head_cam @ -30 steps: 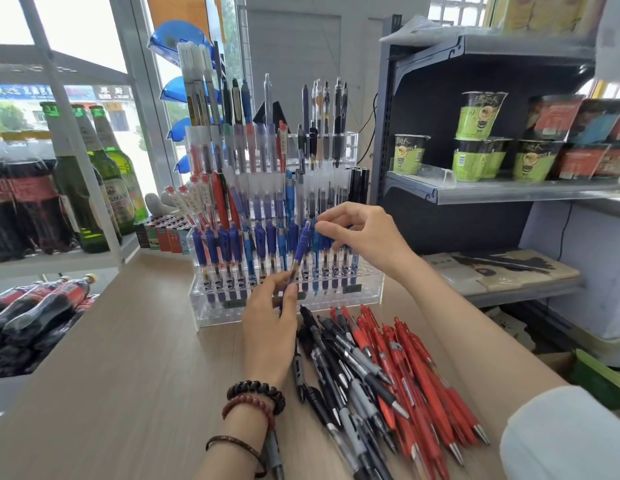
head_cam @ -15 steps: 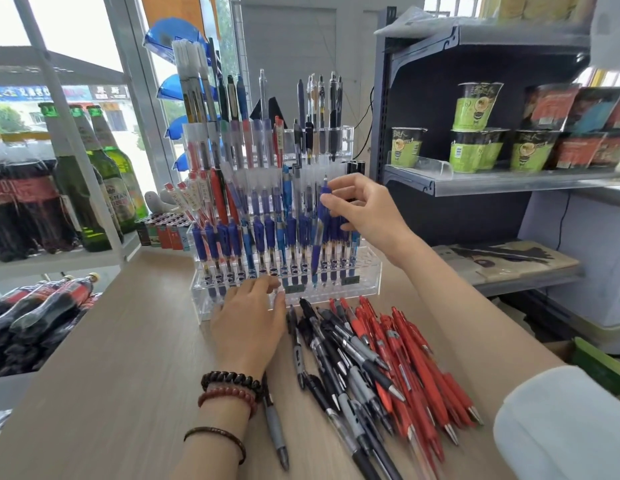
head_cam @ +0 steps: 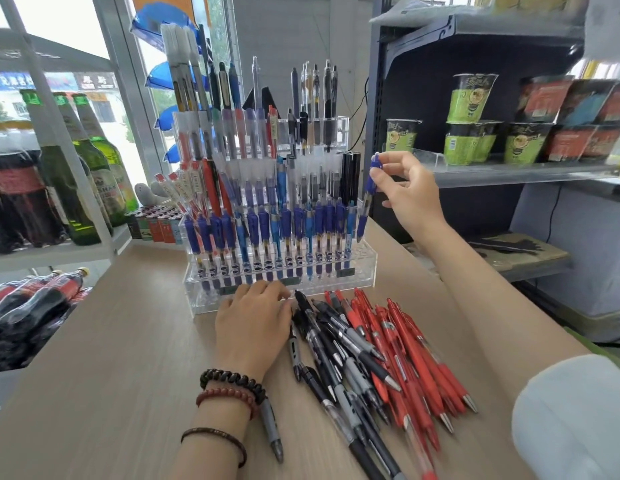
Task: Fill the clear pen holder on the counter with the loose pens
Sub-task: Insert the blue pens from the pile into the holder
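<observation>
A clear tiered pen holder stands on the wooden counter, its rows packed with blue, black and red pens. My right hand pinches the top of a blue pen that stands nearly upright at the holder's right end, its tip low in the front row. Flat on the counter just in front of the holder rests my left hand, touching the edge of the loose pile. Black pens and red pens lie heaped to its right. One grey pen lies partly under my left wrist.
Green and dark bottles stand on a shelf at the left. Cola bottles lie below them. A dark metal rack with noodle cups is at the right. Small boxes sit behind the holder.
My right hand carried the blue pen from the holder's middle to its right end. My left hand let go of that pen and dropped flat onto the counter by the pile.
</observation>
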